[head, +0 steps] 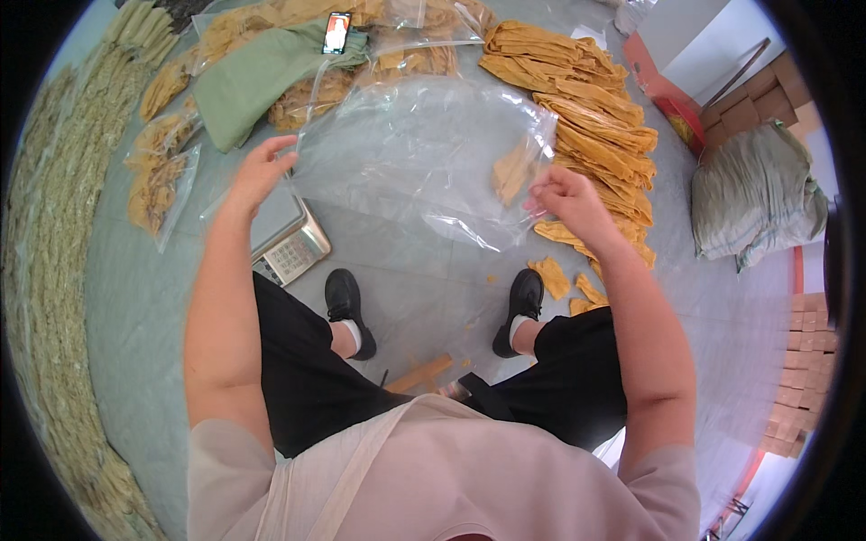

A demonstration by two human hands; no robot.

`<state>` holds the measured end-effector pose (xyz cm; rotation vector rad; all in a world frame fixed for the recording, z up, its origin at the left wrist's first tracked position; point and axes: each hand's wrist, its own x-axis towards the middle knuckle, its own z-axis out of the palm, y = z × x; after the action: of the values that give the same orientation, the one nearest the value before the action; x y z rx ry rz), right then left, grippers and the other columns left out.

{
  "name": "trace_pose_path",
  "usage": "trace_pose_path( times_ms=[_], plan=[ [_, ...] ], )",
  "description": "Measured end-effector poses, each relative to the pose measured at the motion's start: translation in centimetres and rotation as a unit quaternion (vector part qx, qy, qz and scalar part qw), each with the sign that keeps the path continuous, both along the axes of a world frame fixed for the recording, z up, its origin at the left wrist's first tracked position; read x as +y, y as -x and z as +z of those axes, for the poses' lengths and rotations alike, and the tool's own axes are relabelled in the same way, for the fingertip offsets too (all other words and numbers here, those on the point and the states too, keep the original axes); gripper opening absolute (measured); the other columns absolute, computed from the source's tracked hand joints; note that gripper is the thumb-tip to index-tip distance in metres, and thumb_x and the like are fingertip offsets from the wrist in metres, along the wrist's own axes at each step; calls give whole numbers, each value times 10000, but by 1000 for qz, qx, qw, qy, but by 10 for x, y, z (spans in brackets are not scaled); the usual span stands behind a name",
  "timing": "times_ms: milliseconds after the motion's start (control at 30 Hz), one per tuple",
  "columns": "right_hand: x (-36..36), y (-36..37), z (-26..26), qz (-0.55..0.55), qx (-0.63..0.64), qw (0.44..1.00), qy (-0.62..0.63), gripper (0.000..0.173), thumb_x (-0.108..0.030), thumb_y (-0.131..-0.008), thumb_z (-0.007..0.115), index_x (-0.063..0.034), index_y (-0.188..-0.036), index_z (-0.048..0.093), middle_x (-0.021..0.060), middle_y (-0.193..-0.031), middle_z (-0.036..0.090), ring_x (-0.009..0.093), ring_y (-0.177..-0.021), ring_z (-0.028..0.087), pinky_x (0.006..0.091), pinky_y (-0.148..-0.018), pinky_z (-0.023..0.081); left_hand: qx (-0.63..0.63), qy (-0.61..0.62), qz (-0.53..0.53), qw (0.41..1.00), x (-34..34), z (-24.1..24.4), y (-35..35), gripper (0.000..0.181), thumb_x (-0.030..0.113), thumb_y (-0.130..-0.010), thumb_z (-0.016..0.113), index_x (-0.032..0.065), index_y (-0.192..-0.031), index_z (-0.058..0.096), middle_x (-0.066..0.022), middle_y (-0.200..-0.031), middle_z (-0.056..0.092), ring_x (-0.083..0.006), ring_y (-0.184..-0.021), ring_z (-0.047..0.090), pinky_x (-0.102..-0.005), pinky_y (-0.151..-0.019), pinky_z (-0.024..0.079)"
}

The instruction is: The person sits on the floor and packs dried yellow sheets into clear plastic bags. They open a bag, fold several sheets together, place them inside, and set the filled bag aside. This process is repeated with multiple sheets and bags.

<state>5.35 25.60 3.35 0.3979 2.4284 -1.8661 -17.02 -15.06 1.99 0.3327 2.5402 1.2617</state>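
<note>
A large clear plastic bag (413, 155) is spread wide in front of me. My right hand (565, 199) pinches its right edge between closed fingers. My left hand (264, 169) is at the bag's left edge, thumb and forefinger curved around it; whether they grip the plastic is hard to see. Under and beside my left forearm sits a digital scale (294, 253) with a keypad. Folded yellow-orange dried sheets (595, 135), which look like dried tofu skin, lie in a long overlapping row beyond my right hand. Small broken pieces (551, 277) lie near my right shoe.
Filled clear bags (159, 196) and a green cloth (264, 74) bearing a phone (336, 32) lie ahead. Pale dried bundles (67, 237) line the left side. A woven sack (754, 196) and cardboard boxes (802, 379) stand at right. A wooden strip (419, 374) lies between my feet.
</note>
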Motion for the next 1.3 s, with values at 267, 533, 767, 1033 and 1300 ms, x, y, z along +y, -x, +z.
trace_pose_path(
  times_ms=[267,533,767,1033,1300],
  plan=[
    [-18,23,-109,-54,-148,986,-50,92,-59,-820,623,10,-882,623,78,-794,681,157,-691,644,271,-648,538,49,33,-136,989,58,27,-35,359,283,-894,611,126,-1216,611,-64,-1187,608,-208,-1170,512,-347,-988,390],
    [-39,21,-170,-82,-213,973,-3,406,-119,-764,661,-70,-1165,613,125,-952,653,200,-780,644,326,-711,528,51,-7,-176,983,96,58,-62,319,265,-910,600,108,-1187,625,-50,-1160,620,-184,-1107,545,-327,-955,416],
    [-8,38,-112,173,-147,945,-236,328,-257,-791,619,-76,-1058,678,142,-1000,686,286,-882,660,362,-809,515,37,-38,-184,982,128,64,-53,322,262,-918,599,106,-1199,623,-32,-1153,624,-140,-1072,553,-302,-920,425],
    [86,-35,31,-126,-27,990,-49,240,-175,-864,587,-65,-1067,654,54,-942,680,141,-812,650,277,-746,499,-101,-174,-94,975,163,47,-64,320,274,-935,579,115,-1211,612,-21,-1200,611,-149,-1099,557,-295,-912,437],
    [125,-91,20,-192,-93,972,-98,248,-218,-902,578,-87,-1105,630,38,-919,681,118,-783,641,266,-691,497,-123,-163,-73,976,159,41,-94,290,292,-941,572,92,-1144,630,-10,-1134,637,-122,-1049,576,-280,-892,446]
  ],
)
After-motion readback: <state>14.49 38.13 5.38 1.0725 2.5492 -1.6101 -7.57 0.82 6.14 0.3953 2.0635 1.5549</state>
